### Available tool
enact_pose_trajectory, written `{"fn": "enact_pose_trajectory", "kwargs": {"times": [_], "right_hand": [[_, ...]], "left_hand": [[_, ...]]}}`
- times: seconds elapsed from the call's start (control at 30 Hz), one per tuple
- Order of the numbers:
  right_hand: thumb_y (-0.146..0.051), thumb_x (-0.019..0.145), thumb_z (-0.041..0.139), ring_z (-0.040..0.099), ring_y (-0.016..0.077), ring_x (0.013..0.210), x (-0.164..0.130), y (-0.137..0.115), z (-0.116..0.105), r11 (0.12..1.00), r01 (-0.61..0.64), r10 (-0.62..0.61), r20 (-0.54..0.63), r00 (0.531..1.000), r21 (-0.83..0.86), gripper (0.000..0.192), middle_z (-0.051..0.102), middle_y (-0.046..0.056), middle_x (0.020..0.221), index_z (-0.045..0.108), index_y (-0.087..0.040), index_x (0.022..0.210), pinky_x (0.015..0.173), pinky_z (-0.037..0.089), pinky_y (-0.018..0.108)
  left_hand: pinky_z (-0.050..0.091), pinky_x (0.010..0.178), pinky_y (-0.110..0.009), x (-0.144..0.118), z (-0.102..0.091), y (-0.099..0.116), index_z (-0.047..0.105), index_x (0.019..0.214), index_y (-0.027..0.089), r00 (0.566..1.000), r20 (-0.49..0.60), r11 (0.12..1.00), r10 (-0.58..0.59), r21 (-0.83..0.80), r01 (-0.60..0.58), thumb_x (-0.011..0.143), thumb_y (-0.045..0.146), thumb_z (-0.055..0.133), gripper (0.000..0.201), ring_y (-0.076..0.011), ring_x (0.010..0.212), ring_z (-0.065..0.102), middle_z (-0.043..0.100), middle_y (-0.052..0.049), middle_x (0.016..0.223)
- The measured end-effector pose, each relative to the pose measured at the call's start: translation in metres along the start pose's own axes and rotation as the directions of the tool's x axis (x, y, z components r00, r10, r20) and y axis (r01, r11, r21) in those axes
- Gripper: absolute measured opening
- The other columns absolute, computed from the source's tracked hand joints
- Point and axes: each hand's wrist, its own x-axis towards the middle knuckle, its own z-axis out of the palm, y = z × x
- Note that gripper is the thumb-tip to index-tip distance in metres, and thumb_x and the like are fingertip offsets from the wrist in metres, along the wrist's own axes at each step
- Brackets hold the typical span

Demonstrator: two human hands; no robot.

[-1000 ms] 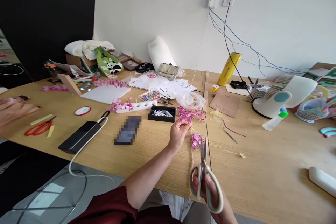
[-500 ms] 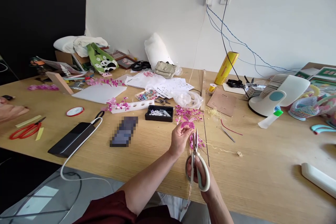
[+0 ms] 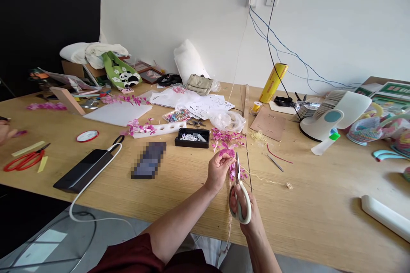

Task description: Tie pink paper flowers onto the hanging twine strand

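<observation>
My left hand point(image 3: 219, 171) is closed in a pinch on a pink flower point(image 3: 228, 150), whose petals stick out above the fingertips. My right hand point(image 3: 245, 209) grips white-handled scissors point(image 3: 237, 170), thumb and fingers through the loops. The blades point up and are closed, their tips just right of the left fingertips. Behind them lies a cluster of pink flowers point(image 3: 242, 173), partly covered by the scissors. More pink flowers point(image 3: 221, 135) lie farther back. A pale twisted cord point(image 3: 229, 232) hangs over the table's front edge.
A black tray point(image 3: 192, 137) of small white pieces and a phone point(image 3: 149, 160) lie left. Farther left are a black box with a white cable point(image 3: 85, 170), red scissors point(image 3: 26, 160) and another person's hand point(image 3: 5, 131). Tweezers point(image 3: 275, 163) and a white fan point(image 3: 333, 113) stand right.
The scissors' blades have closed and their handles have come together in my right hand. My left hand still pinches the flower. The view has shifted slightly; the other person's hand shows less.
</observation>
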Motion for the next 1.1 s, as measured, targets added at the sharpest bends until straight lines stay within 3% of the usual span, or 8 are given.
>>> {"fn": "enact_pose_trajectory", "kwargs": {"times": [0.27, 0.43, 0.67, 0.9, 1.0, 1.1], "right_hand": [[-0.054, 0.073, 0.055, 0.036, 0.0080, 0.044, -0.004, -0.005, -0.004, 0.999, -0.005, 0.010, 0.082, 0.997, -0.051, 0.037, 0.045, -0.002, 0.052, 0.051, -0.017, 0.070, 0.042, 0.025, 0.021], [-0.053, 0.080, 0.045, 0.040, 0.0095, 0.050, -0.007, -0.008, -0.004, 0.984, 0.072, -0.050, 0.135, 0.990, -0.162, 0.038, 0.050, 0.000, 0.058, 0.053, -0.017, 0.074, 0.047, 0.028, 0.022], [-0.051, 0.072, 0.059, 0.032, 0.0056, 0.042, -0.003, -0.004, -0.001, 0.999, -0.016, 0.017, 0.012, 1.000, -0.048, 0.036, 0.042, -0.005, 0.050, 0.048, -0.017, 0.068, 0.042, 0.021, 0.020], [-0.054, 0.069, 0.059, 0.028, 0.0057, 0.040, -0.009, -0.011, 0.003, 0.998, 0.010, -0.012, -0.029, 0.999, -0.059, 0.038, 0.038, -0.006, 0.047, 0.047, -0.018, 0.065, 0.040, 0.018, 0.020], [-0.055, 0.065, 0.061, 0.035, 0.0074, 0.043, -0.018, -0.027, -0.020, 0.987, 0.066, -0.079, -0.088, 0.993, -0.147, 0.038, 0.042, -0.004, 0.051, 0.051, -0.018, 0.072, 0.041, 0.025, 0.021], [-0.054, 0.064, 0.061, 0.043, 0.0109, 0.047, -0.025, -0.056, -0.081, 0.906, 0.084, -0.207, -0.259, 0.944, -0.416, 0.040, 0.048, -0.001, 0.055, 0.055, -0.017, 0.077, 0.044, 0.031, 0.023]], "left_hand": [[0.046, 0.065, -0.023, 0.000, 0.000, 0.002, 0.055, 0.068, 0.014, 1.000, -0.016, 0.999, 0.001, -0.052, -0.002, 0.068, 0.030, 0.065, 0.018, -0.0111, 0.066, 0.057, 0.058, 0.000, 0.068], [0.046, 0.066, -0.024, -0.001, 0.002, 0.002, 0.056, 0.067, 0.014, 1.000, -0.017, 0.997, -0.020, -0.079, 0.019, 0.067, 0.030, 0.066, 0.019, -0.0118, 0.066, 0.058, 0.060, -0.001, 0.067], [0.047, 0.066, -0.025, -0.004, 0.002, 0.001, 0.056, 0.068, 0.014, 1.000, -0.004, 0.997, -0.029, -0.069, 0.028, 0.068, 0.029, 0.065, 0.017, -0.0123, 0.066, 0.059, 0.061, -0.001, 0.067], [0.046, 0.065, -0.024, -0.002, 0.000, -0.001, 0.056, 0.067, 0.014, 1.000, -0.011, 0.997, -0.017, -0.076, 0.016, 0.067, 0.027, 0.066, 0.016, -0.0109, 0.064, 0.057, 0.059, 0.000, 0.066], [0.046, 0.066, -0.025, 0.003, -0.004, 0.002, 0.056, 0.068, 0.014, 1.000, -0.022, 0.995, -0.010, -0.103, 0.008, 0.066, 0.027, 0.067, 0.016, -0.0107, 0.064, 0.057, 0.059, 0.000, 0.066], [0.046, 0.066, -0.024, 0.007, -0.010, 0.006, 0.057, 0.068, 0.014, 0.999, -0.032, 0.995, 0.018, -0.095, -0.021, 0.066, 0.027, 0.067, 0.016, -0.0106, 0.064, 0.057, 0.060, 0.000, 0.066]]}}
